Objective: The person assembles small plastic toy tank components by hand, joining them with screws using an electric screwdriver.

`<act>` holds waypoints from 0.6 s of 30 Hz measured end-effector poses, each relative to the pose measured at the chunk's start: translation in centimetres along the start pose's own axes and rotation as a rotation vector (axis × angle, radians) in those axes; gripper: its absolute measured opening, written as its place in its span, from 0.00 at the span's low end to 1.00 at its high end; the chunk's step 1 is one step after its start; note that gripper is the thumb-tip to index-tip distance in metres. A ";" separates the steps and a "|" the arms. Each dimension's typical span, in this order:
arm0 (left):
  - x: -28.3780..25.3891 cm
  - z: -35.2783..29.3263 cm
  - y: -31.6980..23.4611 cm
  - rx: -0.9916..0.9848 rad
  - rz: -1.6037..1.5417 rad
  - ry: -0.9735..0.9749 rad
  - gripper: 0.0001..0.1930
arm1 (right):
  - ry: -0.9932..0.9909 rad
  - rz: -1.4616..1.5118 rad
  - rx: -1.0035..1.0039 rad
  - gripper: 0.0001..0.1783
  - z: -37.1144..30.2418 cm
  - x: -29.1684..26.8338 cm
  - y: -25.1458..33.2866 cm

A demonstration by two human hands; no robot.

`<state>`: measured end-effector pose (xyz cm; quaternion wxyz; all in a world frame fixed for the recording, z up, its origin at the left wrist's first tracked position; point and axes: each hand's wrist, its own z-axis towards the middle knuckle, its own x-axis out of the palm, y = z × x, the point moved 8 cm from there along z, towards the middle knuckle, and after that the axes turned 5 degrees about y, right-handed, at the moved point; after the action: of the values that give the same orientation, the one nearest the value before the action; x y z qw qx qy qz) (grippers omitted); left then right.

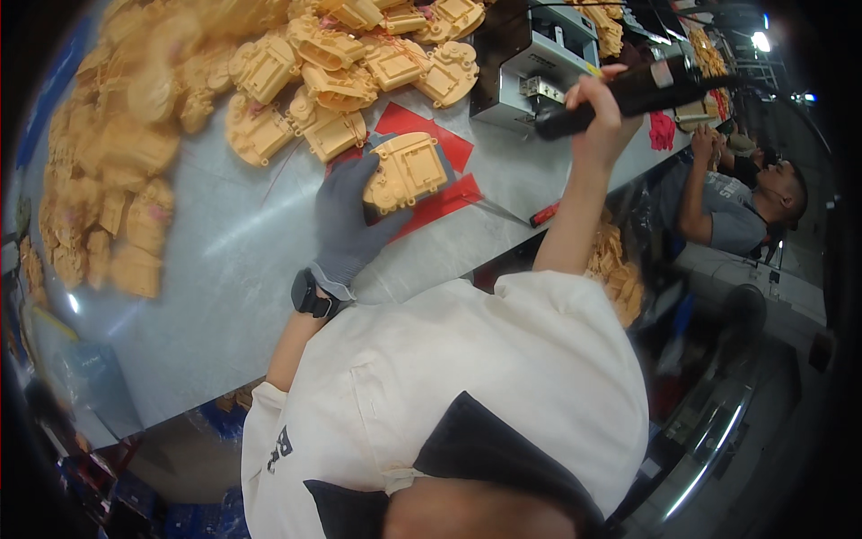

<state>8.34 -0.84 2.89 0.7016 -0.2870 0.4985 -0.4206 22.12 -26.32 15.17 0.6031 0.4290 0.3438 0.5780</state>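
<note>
My left hand [344,211], in a grey glove, grips a yellow plastic housing [410,171] by its side, just above the bench. The molded inner side of the housing, with ribs and round sockets, faces up. Under it lie red sheets [440,135]. My bare right hand [600,112] is raised over the right part of the bench, its fingers wrapped round a black cylindrical power tool [660,83] that looks like an electric screwdriver. The tool is tilted and well apart from the housing.
Many similar yellow housings [269,67] are heaped at the far side and left of the grey bench [242,238]. A metal control box [530,67] stands at the far right. Near the bench edge lies a red-handled tool [545,214]. Another person [732,202] sits further right.
</note>
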 end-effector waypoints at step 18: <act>-0.3 -0.7 0.8 -0.035 0.048 0.030 0.39 | 0.369 0.103 0.037 0.26 -9.5 10.1 1.6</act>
<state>7.89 -0.17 2.17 0.6987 -0.2807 0.5231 -0.3993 13.82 -15.18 13.75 0.4913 0.3438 0.4369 0.6705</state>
